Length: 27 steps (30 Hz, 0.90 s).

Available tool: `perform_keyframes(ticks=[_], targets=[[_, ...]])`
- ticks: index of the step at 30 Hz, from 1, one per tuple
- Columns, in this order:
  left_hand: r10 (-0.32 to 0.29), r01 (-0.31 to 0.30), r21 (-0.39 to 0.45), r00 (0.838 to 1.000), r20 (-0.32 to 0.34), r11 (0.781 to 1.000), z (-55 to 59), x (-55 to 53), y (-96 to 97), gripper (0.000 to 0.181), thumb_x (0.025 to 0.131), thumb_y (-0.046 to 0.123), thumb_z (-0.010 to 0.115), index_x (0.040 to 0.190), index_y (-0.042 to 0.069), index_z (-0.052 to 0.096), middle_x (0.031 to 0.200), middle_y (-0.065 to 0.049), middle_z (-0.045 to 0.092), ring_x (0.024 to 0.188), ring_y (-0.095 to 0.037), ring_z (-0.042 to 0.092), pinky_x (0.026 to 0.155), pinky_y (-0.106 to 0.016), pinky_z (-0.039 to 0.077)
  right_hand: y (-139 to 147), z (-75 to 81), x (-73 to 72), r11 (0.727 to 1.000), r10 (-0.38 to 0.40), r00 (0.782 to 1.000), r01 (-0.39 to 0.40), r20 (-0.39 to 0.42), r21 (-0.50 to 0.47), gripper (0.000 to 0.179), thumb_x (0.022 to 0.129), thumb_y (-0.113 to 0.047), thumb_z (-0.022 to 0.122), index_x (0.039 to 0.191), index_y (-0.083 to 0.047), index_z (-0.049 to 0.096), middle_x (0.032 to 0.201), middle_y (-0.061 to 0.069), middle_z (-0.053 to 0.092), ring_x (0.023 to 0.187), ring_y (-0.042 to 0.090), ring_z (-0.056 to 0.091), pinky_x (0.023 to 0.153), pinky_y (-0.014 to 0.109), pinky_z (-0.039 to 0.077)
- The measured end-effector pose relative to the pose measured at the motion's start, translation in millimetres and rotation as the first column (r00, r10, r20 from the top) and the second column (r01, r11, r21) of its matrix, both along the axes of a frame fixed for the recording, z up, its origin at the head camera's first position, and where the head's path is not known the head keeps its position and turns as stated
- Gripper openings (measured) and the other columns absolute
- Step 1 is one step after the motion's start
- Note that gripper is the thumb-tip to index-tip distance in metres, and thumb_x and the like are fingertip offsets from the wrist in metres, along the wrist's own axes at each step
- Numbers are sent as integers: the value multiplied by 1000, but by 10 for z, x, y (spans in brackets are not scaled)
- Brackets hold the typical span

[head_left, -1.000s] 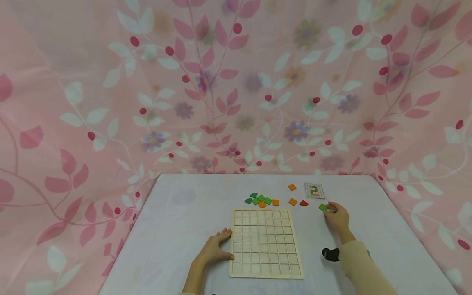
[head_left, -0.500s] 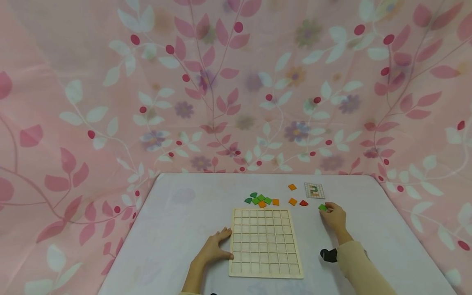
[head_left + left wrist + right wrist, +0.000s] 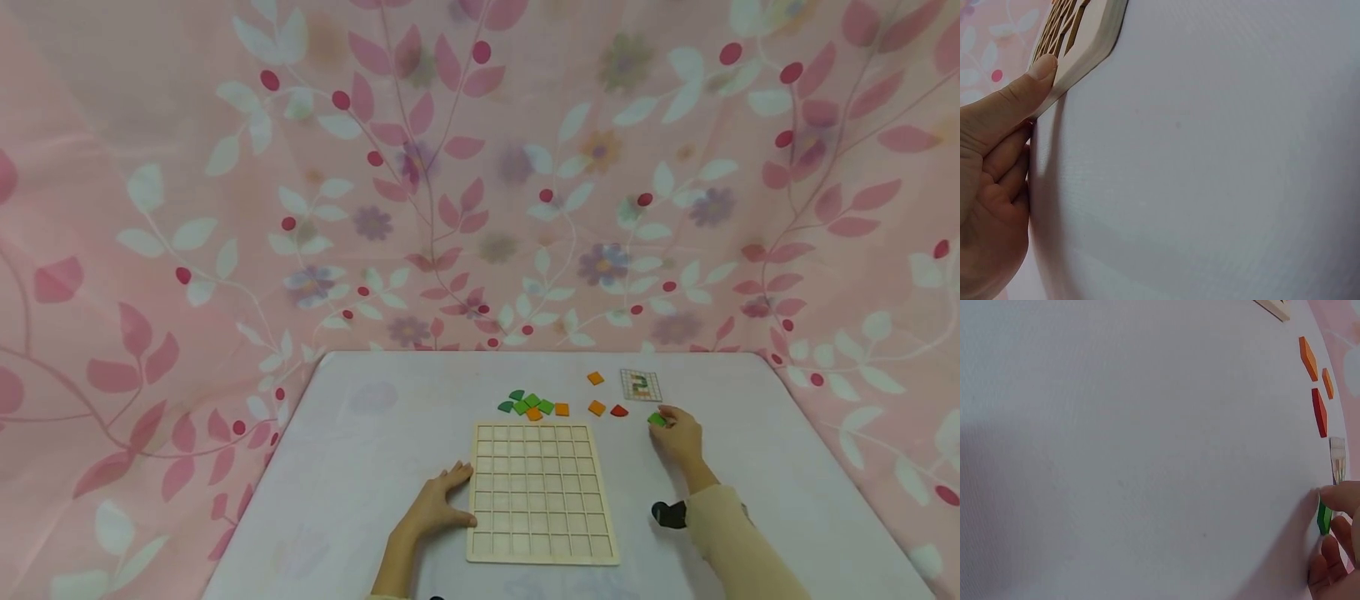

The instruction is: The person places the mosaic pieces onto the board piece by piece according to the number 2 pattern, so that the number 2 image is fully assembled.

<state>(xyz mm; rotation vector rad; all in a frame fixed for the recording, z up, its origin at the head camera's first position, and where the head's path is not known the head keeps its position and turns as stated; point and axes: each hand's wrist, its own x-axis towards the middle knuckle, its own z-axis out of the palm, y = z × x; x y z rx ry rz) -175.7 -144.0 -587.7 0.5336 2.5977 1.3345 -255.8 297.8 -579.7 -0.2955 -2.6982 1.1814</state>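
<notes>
Off the far right corner of the wooden grid board [image 3: 538, 483], well apart from it, a green tile [image 3: 656, 419] is held. It is pinched in the fingertips of the right hand [image 3: 681, 437], with the gap closed down to the tile; whether it is lifted off the table [image 3: 360, 467] cannot be told. Judged best: grip kept light and at the edges, tile kept level, its face left uncovered so that its orientation can be read. At the board's left edge, the left hand [image 3: 435, 504] is rested, thumb on the rim, fingers spread wide; no full grasp is seen. Gentle, even pressure should suffice there; too firm a push might skew the board. Just beyond the board's far edge, a cluster of green and orange pieces [image 3: 545, 408] is noted; past its far right corner, a red piece [image 3: 618, 411] and a patterned card [image 3: 641, 385].
</notes>
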Motion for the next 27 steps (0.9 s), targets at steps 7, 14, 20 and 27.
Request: perform_keyframes(ticks=[7, 14, 20, 27], targets=[[-8, 8, -1, 1000, -13, 1000, -22, -10, 6, 85, 57, 21, 86, 130, -6, 51, 137, -26, 45, 130, -49, 34, 108, -62, 20, -298, -5, -157, 1000, 15, 993, -15, -115, 2, 38, 80, -1, 58, 115, 14, 58, 115, 33, 58, 104, 45, 55, 89, 54, 45], [13, -14, -14, 1000, -16, 1000, -20, -3, -21, 85, 57, 20, 86, 130, -5, 51, 137, -29, 42, 126, -57, 31, 105, -65, 21, -887, 30, -353, 982, 178, 942, -190, -283, -15, 31, 78, 2, 66, 107, 13, 63, 96, 29, 64, 78, 39, 60, 68, 46, 53], [17, -17, 5, 1000, 12, 1000, -25, -1, -27, 85, 57, 20, 86, 131, -4, 50, 139, -28, 41, 127, -59, 28, 106, -65, 21, -1408, 20, -428, 944, 328, 910, -303, -253, 133, 28, 81, -4, 66, 107, 6, 67, 105, 25, 65, 96, 43, 56, 83, 55, 48], [11, -12, 19, 1000, 20, 1000, -38, 3, -8, 85, 58, 21, 86, 131, -5, 50, 139, -27, 41, 130, -53, 29, 108, -63, 19, -1764, -4, -489, 866, 370, 928, -326, -47, 379, 37, 87, -19, 63, 121, -7, 63, 117, 19, 59, 104, 39, 50, 79, 53, 47]])
